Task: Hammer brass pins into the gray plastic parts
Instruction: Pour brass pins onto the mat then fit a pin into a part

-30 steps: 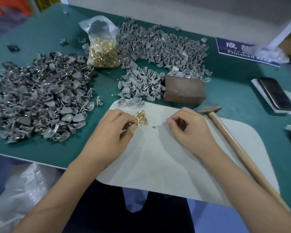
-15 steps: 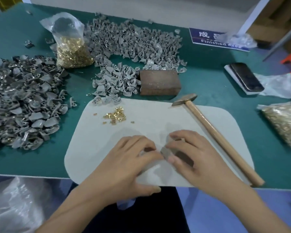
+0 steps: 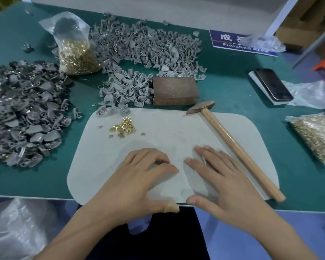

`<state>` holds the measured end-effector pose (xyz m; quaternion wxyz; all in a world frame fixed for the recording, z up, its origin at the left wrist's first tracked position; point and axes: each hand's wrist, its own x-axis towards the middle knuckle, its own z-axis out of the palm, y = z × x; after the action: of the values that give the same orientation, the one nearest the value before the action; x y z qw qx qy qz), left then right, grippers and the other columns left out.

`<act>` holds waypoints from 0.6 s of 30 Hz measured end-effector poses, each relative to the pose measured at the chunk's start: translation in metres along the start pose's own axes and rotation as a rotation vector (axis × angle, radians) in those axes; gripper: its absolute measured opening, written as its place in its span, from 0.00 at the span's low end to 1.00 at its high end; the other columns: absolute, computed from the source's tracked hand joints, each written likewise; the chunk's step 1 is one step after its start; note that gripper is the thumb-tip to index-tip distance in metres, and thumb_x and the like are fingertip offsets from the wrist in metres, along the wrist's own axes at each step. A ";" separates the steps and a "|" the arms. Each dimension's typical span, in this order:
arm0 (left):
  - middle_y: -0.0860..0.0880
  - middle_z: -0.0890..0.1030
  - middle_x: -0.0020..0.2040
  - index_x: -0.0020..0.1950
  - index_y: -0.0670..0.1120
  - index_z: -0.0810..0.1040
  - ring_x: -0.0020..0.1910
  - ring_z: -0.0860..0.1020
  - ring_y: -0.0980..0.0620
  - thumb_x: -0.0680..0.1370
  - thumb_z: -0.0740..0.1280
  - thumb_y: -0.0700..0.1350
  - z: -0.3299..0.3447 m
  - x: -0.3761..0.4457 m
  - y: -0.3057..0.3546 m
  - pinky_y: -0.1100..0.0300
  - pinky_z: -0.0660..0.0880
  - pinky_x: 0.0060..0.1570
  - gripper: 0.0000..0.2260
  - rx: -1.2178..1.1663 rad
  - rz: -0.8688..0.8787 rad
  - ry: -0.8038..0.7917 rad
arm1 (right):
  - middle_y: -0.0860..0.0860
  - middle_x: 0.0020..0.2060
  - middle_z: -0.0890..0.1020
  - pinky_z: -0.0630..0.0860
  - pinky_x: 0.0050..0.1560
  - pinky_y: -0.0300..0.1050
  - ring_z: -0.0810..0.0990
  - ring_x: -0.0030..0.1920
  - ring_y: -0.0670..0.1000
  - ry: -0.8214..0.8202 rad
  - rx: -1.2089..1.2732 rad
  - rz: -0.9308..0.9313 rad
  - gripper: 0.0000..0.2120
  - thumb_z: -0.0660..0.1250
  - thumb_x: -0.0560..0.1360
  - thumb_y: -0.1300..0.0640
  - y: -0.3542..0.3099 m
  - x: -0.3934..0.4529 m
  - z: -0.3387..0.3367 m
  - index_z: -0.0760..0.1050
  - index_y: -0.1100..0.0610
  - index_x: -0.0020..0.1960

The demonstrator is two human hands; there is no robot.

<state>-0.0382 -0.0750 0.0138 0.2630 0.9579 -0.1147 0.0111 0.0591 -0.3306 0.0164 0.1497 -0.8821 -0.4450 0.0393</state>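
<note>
1. Lying at nine o'clock on the green table [image 3: 233, 76], a big heap of darker gray parts [image 3: 24, 111] spreads to the left edge.
2. At eleven o'clock a clear bag of brass pins [image 3: 77, 53] stands beside a second heap of gray plastic parts [image 3: 144, 47].
3. On the white mat [image 3: 176, 128], loose brass pins [image 3: 123, 127] lie at eleven o'clock of the hands.
4. The left hand [image 3: 139, 181] rests on the mat with curled fingers; I cannot tell what it holds.
5. The right hand [image 3: 218, 181] lies flat with straight fingers, covering a gray part that is mostly hidden.
6. A brown block [image 3: 174, 91] sits at twelve o'clock.
7. The hammer [image 3: 233, 145] lies untouched just beside the right hand, at two o'clock.
8. A phone [image 3: 274, 84] and another pin bag [image 3: 315, 139] lie at three o'clock.
</note>
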 end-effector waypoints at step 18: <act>0.60 0.71 0.63 0.66 0.58 0.77 0.67 0.68 0.56 0.71 0.67 0.73 -0.001 0.017 -0.008 0.60 0.60 0.68 0.29 -0.033 -0.044 0.066 | 0.47 0.77 0.68 0.55 0.80 0.50 0.62 0.79 0.48 0.023 0.136 -0.077 0.40 0.73 0.67 0.28 0.022 0.036 -0.009 0.75 0.46 0.73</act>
<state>-0.0194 -0.0713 0.0121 0.2825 0.9549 -0.0850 0.0350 0.0999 -0.3160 0.0203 0.2158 -0.8526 -0.4730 0.0534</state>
